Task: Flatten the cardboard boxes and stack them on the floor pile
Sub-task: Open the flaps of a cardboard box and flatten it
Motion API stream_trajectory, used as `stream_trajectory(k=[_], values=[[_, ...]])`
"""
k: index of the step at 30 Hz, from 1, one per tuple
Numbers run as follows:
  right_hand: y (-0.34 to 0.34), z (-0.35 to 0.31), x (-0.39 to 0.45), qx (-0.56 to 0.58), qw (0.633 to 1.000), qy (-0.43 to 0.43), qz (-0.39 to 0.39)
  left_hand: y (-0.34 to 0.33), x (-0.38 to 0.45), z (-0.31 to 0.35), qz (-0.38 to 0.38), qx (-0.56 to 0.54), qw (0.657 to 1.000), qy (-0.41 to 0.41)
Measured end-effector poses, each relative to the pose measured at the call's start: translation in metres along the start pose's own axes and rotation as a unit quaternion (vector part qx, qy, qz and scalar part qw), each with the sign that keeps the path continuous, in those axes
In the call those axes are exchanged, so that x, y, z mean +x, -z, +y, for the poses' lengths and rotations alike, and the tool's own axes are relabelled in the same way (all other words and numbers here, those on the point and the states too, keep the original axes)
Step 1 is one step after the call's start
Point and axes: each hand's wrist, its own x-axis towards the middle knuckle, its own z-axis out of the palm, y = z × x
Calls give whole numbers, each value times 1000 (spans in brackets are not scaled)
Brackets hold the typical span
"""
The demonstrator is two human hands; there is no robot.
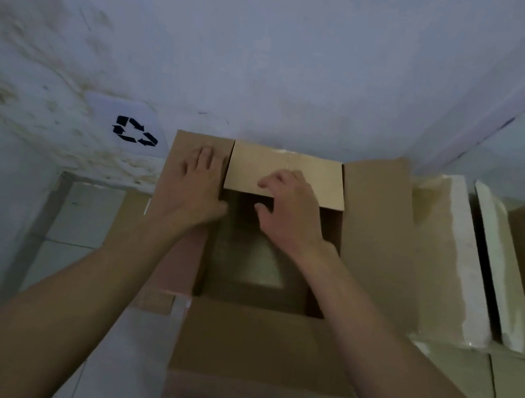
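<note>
Against the far wall [280,45], an open cardboard box [264,348] stands on the tiled floor [83,221], its four flaps spread outward. Further cardboard boxes [471,268] stand just right of it. Flattened cardboard [134,212] lies on the floor at its left. The left hand [199,184] rests flat, fingers straight, on the left flap. The right hand [287,210] curls its fingers over the near edge of the far flap [310,172]. A recycling symbol [135,131] marks the wall, left.

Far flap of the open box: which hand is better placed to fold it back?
Probably the right hand: its fingers already curl over the far flap edge, while the left hand lies flat on the left flap.
</note>
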Motion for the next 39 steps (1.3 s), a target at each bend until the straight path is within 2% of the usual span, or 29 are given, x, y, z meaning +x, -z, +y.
stream_trajectory(k=[1,4,6,9,11,14,18,20,24,27,31,34,39], values=[[-2,4,15,-25,1000,11,-4,3,11,0,-6,-12,1000,-7],[-13,17,48,-120,988,38,-84,4,35,-4,-11,-32,999,-26],[-13,25,57,-156,982,74,-81,2,39,-6,0,-61,998,-31],[-6,39,64,-109,983,129,70,-9,34,-9,14,-123,992,-4],[2,49,75,-100,969,151,170,-16,37,-10,26,-133,991,7],[11,62,103,-156,955,124,218,-27,47,0,23,-108,993,47],[-1,65,132,-169,973,15,154,-41,47,16,72,-119,986,90],[-23,70,128,-159,982,5,105,-44,46,17,81,-122,985,93],[-60,84,101,-167,984,11,-64,-47,48,15,74,-124,985,98],[-59,87,107,-137,988,-3,-71,-47,49,18,77,-123,984,101],[-45,85,109,-95,988,-16,-119,-43,47,15,53,-127,986,96],[-31,77,73,-83,993,-37,-71,-32,41,13,30,-113,990,83],[-7,72,-21,-94,986,-139,1,-5,11,30,17,-46,998,34]])
